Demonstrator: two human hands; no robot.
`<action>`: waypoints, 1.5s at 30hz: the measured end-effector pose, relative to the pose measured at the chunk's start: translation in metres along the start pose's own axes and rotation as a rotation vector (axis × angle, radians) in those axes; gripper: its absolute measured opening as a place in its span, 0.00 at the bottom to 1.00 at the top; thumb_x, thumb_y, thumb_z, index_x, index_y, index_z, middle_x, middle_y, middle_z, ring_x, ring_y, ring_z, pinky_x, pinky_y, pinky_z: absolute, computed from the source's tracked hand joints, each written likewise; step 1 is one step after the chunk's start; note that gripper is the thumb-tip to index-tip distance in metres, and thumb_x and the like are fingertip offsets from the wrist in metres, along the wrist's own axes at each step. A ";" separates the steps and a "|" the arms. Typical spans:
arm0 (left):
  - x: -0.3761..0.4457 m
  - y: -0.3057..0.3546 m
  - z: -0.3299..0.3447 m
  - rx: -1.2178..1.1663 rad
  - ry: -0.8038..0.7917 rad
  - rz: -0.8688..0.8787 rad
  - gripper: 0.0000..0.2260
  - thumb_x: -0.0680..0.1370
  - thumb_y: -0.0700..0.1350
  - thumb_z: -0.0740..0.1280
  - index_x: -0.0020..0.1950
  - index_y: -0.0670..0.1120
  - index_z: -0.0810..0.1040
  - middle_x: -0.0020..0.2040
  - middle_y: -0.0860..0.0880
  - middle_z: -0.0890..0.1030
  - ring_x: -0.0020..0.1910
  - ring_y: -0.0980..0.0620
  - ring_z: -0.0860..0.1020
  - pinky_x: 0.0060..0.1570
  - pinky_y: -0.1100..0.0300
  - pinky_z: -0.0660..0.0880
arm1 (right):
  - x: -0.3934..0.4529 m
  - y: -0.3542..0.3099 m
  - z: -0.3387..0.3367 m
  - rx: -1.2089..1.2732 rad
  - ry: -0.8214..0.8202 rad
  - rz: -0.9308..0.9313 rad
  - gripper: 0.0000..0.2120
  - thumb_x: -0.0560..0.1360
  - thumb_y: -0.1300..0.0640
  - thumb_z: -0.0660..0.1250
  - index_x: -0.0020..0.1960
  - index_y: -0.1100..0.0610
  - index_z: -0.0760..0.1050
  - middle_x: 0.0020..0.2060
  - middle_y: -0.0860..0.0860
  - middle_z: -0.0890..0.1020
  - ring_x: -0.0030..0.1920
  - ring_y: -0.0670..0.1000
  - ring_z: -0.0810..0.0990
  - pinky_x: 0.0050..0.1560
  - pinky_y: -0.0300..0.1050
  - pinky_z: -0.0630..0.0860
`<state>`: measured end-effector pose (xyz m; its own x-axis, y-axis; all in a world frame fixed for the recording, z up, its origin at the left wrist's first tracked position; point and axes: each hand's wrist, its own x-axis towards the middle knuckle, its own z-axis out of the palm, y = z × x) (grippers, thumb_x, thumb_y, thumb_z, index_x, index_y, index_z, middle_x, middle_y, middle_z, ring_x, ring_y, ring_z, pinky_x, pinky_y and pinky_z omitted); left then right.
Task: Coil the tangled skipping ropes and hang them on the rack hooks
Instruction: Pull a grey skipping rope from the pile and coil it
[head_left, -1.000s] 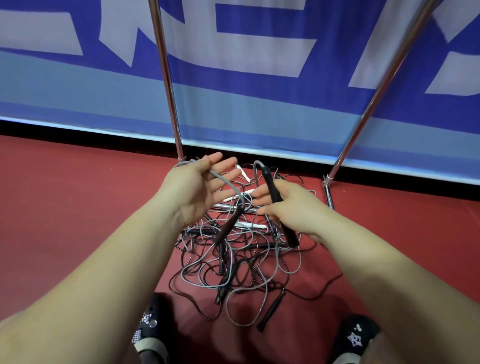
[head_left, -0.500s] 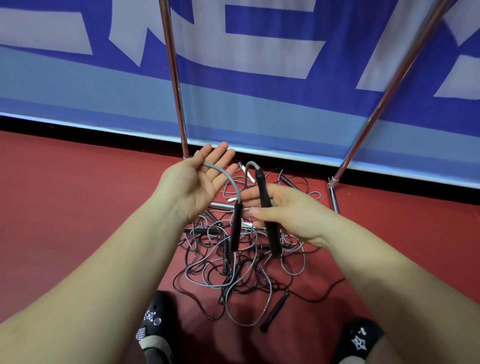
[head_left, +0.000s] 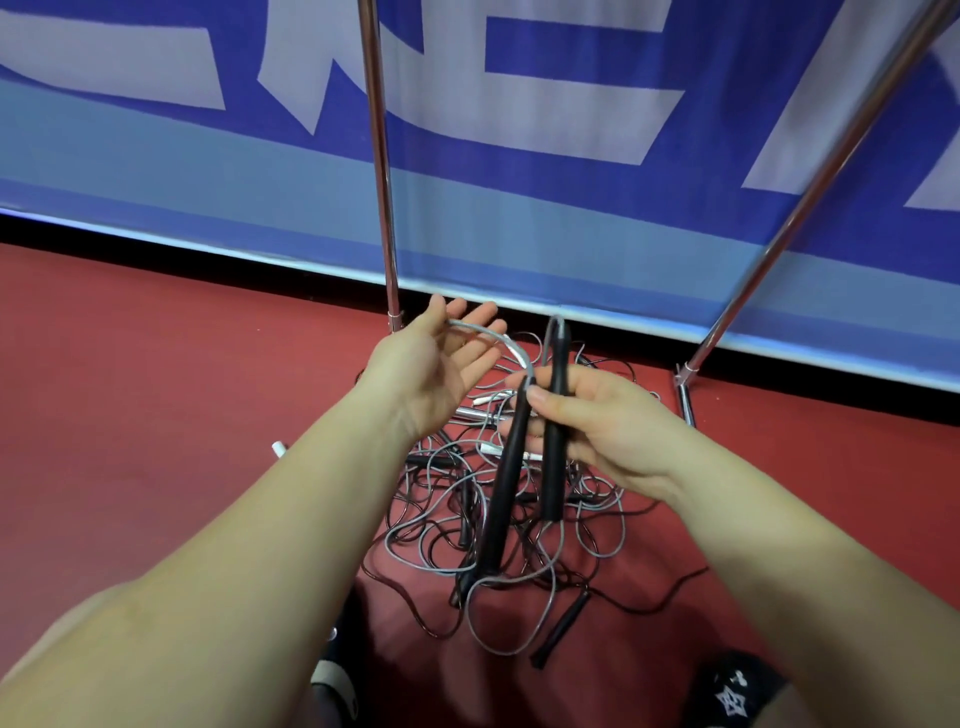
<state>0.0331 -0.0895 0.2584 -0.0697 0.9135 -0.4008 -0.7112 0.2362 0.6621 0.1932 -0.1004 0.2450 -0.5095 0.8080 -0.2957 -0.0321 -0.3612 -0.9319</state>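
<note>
A tangle of grey and black skipping ropes (head_left: 498, 525) lies on the red floor between the rack's legs. My right hand (head_left: 597, 421) holds two long black handles (head_left: 555, 441) side by side, thumb pressed across them. From the left handle's top a grey cord (head_left: 498, 338) arcs over to my left hand (head_left: 436, 364), whose fingers are straight, palm up, the cord lying across them. Both handles hang down over the pile.
Two chrome rack poles rise from the floor: one upright (head_left: 382, 182), one slanting at the right (head_left: 810, 192). A blue and white banner (head_left: 571, 218) runs along behind them. A loose black handle (head_left: 563, 629) lies near my shoes (head_left: 737, 691). No hooks are in view.
The hanging handle has come over beside the other, and my right hand now holds both together. My left hand has risen slightly, still flat under the cord.
</note>
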 end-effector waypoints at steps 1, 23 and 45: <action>-0.001 -0.001 0.001 0.053 -0.014 -0.020 0.13 0.83 0.51 0.54 0.49 0.44 0.73 0.49 0.44 0.82 0.45 0.47 0.81 0.41 0.55 0.80 | 0.000 -0.002 -0.002 0.038 0.029 -0.019 0.07 0.78 0.65 0.61 0.48 0.56 0.77 0.37 0.51 0.82 0.40 0.49 0.84 0.45 0.42 0.81; -0.018 -0.049 0.006 0.738 -0.473 -0.219 0.06 0.80 0.44 0.62 0.55 0.47 0.76 0.44 0.50 0.84 0.43 0.55 0.83 0.48 0.61 0.78 | 0.002 -0.017 -0.027 0.101 0.351 -0.097 0.07 0.79 0.58 0.61 0.50 0.57 0.78 0.49 0.55 0.80 0.47 0.53 0.79 0.57 0.48 0.75; -0.026 -0.017 -0.009 0.814 -0.584 -0.241 0.08 0.71 0.45 0.67 0.49 0.49 0.80 0.34 0.50 0.75 0.28 0.56 0.70 0.28 0.66 0.68 | -0.008 -0.018 -0.058 -0.298 0.339 -0.107 0.17 0.82 0.46 0.52 0.50 0.48 0.79 0.51 0.47 0.83 0.60 0.48 0.78 0.69 0.50 0.65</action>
<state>0.0407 -0.1201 0.2516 0.5176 0.7793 -0.3533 0.0435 0.3884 0.9205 0.2475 -0.0728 0.2522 -0.2049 0.9581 -0.1999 0.2050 -0.1577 -0.9660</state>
